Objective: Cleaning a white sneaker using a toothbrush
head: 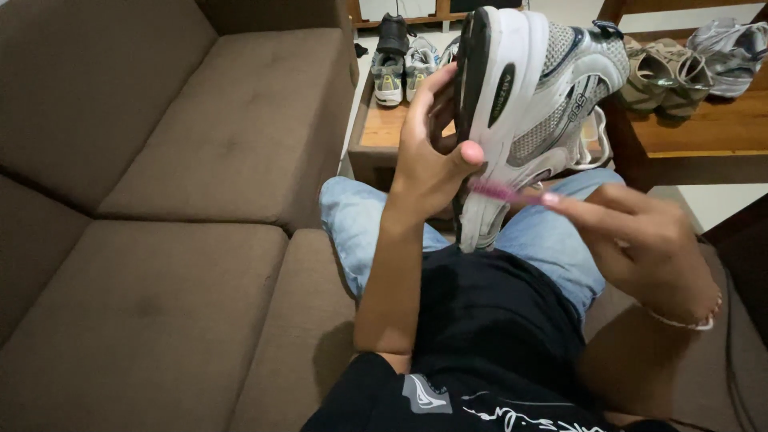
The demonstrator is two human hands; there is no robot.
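My left hand (430, 152) grips a white and grey running shoe (534, 96) by its dark sole, holding it tilted on edge above my lap. The thumb presses on the white midsole. My right hand (640, 240) holds a small pink-bristled brush (500, 191), its bristles touching the lower white edge of the shoe near the heel. A thin bracelet circles my right wrist. I sit on a brown sofa in blue jeans and a black shirt.
The brown sofa (176, 200) fills the left side. A low wooden table (384, 132) ahead carries a pair of grey sneakers (404, 68) and a black shoe (393, 34). A wooden shelf (712, 132) at right holds olive sandals (660, 76) and another grey shoe (732, 52).
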